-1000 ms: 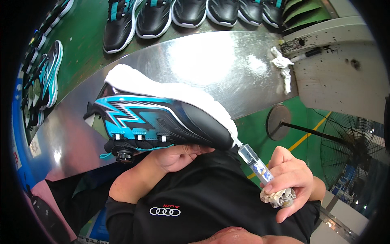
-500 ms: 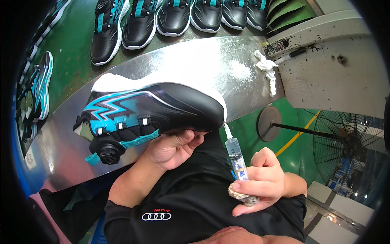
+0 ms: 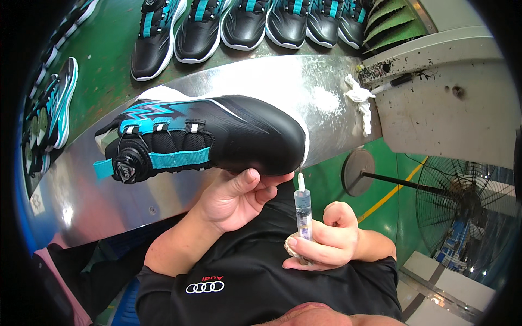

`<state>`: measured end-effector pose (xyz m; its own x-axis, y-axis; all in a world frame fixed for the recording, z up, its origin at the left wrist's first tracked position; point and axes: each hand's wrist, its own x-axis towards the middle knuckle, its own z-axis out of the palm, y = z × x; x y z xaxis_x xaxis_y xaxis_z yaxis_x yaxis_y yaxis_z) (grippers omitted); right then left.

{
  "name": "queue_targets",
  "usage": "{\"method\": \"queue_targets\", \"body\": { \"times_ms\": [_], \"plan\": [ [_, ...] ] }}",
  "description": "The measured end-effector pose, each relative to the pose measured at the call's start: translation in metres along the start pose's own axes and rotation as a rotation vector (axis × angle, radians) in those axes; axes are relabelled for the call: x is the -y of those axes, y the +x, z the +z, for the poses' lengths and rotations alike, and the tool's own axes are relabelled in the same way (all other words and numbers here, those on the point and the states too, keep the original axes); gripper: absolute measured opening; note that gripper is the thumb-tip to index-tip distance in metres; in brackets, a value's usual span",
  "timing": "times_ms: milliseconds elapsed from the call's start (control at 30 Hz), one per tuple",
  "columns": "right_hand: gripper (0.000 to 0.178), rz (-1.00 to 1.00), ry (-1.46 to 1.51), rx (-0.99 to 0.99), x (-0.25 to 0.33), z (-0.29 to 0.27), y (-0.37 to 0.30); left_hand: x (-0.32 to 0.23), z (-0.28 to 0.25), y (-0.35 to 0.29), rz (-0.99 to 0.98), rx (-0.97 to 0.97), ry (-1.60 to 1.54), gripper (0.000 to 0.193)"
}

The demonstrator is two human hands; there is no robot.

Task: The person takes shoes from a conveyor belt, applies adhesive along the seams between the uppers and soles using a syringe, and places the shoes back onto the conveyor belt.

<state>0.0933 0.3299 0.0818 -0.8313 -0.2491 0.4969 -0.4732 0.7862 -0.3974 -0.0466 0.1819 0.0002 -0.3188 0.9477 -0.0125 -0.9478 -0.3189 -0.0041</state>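
A black sneaker (image 3: 247,133) with turquoise trim, a white sole and a round lacing dial is held above a metal worktop (image 3: 217,195). From below, my left hand (image 3: 231,201) grips the shoe near its toe, fingers closed and partly hidden by the upper. My right hand (image 3: 329,236) is closed around a clear syringe (image 3: 303,212) that points upward. Its fine tip is at the edge of the toe, where upper and sole meet; whether it touches cannot be made out. Whitish wrapping (image 3: 292,245) covers the syringe's lower end, by my fingers.
Similar sneakers (image 3: 243,27) stand in a row on a green surface beyond the worktop, with another shoe (image 3: 65,103) at far left. A knotted white rag (image 3: 359,100) lies at the worktop's right end, beside a grey machine housing (image 3: 446,103). A black fan (image 3: 462,195) stands at right.
The sneaker has rolled so that more of its top and lacing dial faces up. The syringe has shifted left with my right hand and stands more upright, its tip still by the toe.
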Motion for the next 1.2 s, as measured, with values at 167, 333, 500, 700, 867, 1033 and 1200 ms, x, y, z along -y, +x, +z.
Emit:
{"method": "queue_targets", "body": {
  "times_ms": [167, 333, 500, 700, 867, 1033, 1200],
  "plan": [
    [0.028, -0.012, -0.011, 0.019, -0.002, 0.002, -0.002, 0.0, -0.001, 0.001, 0.011, 0.002, 0.04, 0.041],
    [0.035, -0.082, 0.0, -0.079, -0.004, -0.006, -0.002, 0.0, 0.0, -0.008, 0.038, -0.096, 0.1, 0.041],
    [0.055, 0.104, -0.079, -0.04, -0.046, -0.001, -0.025, 0.006, 0.002, -0.065, -0.008, -0.203, -0.007, 0.054],
    [0.049, 0.138, -0.035, -0.086, -0.099, 0.053, -0.002, -0.023, 0.023, -0.17, 0.444, -0.632, 0.378, 0.069],
    [0.046, 0.187, 0.018, -0.077, -0.107, 0.07, 0.016, -0.079, 0.016, -0.177, 0.693, -0.682, 0.66, 0.062],
    [0.045, 0.207, 0.014, -0.061, -0.107, 0.075, 0.019, -0.209, 0.018, -0.133, 0.667, -0.669, 1.013, 0.045],
    [0.046, 0.227, -0.002, -0.039, -0.104, 0.08, 0.022, -0.302, -0.016, -0.053, 0.517, -0.722, 1.071, 0.031]
  ]
}}
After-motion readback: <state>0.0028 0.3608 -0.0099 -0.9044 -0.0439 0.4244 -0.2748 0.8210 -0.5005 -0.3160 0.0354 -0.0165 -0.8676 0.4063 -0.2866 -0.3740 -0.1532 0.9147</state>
